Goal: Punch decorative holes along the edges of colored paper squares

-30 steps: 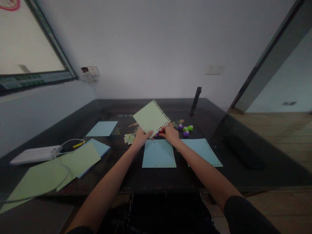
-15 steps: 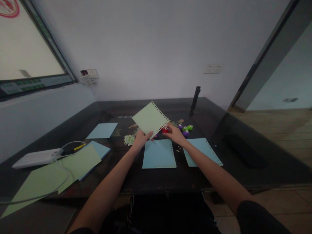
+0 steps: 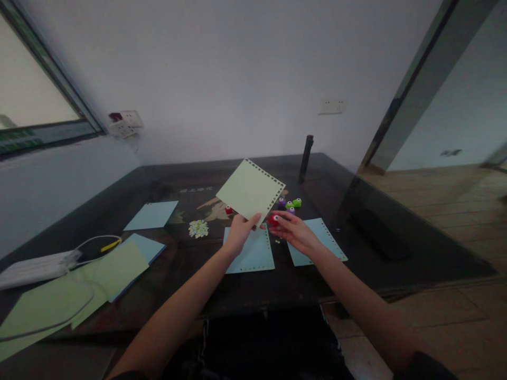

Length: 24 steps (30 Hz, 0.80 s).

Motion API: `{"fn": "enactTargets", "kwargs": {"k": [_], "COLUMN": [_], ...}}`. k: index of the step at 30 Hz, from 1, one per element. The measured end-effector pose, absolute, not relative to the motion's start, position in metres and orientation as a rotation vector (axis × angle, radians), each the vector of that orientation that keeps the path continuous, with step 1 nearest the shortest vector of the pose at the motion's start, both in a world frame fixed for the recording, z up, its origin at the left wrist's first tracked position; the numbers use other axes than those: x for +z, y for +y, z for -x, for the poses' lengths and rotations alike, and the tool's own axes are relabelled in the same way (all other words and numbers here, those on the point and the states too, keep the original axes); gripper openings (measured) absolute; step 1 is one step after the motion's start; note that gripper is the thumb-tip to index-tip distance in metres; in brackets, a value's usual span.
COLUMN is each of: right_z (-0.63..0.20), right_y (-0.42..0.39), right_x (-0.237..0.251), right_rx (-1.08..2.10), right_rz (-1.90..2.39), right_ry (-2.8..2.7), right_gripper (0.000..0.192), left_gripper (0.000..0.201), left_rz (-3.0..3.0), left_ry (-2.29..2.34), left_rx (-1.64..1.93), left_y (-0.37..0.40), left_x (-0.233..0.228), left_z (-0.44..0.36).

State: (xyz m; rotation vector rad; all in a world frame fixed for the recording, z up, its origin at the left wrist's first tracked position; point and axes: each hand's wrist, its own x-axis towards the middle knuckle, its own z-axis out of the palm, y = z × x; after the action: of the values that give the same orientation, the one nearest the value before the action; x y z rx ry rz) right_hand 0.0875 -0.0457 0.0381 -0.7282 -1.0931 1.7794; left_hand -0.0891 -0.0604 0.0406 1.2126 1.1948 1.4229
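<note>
My left hand grips the lower corner of a light green sheet of paper, tilted above the table, with small holes along two of its edges. In my right hand is a small red hole punch with a round white eye, held by the fingertips beside the sheet's lower right edge. Beneath the hands lies a blue sheet with holes along its right and lower edges. Another blue sheet lies partly under my right forearm. A second red punch shows behind the green sheet.
Several purple and green punches stand beyond my right hand. A pile of paper bits lies left. Further left are a blue sheet, stacked green sheets, a white power strip with cable. A black upright object stands behind.
My right hand has drawn back slightly from the sheet's edge with the red punch, its fingers straighter. The green sheet has turned a little. The whole view has shifted to the right.
</note>
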Motion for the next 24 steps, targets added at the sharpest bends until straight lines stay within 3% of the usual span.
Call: {"fn": "enactTargets", "kwargs": {"k": [8, 12, 24], "right_z": [-0.09, -0.085, -0.081], "right_y": [-0.048, -0.052, -0.055], "right_x": [0.033, 0.036, 0.033], "right_rx": [1.664, 1.668, 1.679], "right_rz": [0.779, 0.795, 0.796], "right_ry": [-1.086, -1.056, -1.138], "right_gripper": [0.032, 0.04, 0.037], "left_gripper": [0.022, 0.02, 0.024], "left_rz": [-1.275, -1.335, -1.408], "left_ry": [1.285, 1.35, 1.518], "left_rx": [1.418, 1.416, 1.415], "left_y": [-0.071, -0.073, -0.072], "left_x": [0.033, 0.037, 0.037], "left_z": [0.086, 0.088, 0.092]}}
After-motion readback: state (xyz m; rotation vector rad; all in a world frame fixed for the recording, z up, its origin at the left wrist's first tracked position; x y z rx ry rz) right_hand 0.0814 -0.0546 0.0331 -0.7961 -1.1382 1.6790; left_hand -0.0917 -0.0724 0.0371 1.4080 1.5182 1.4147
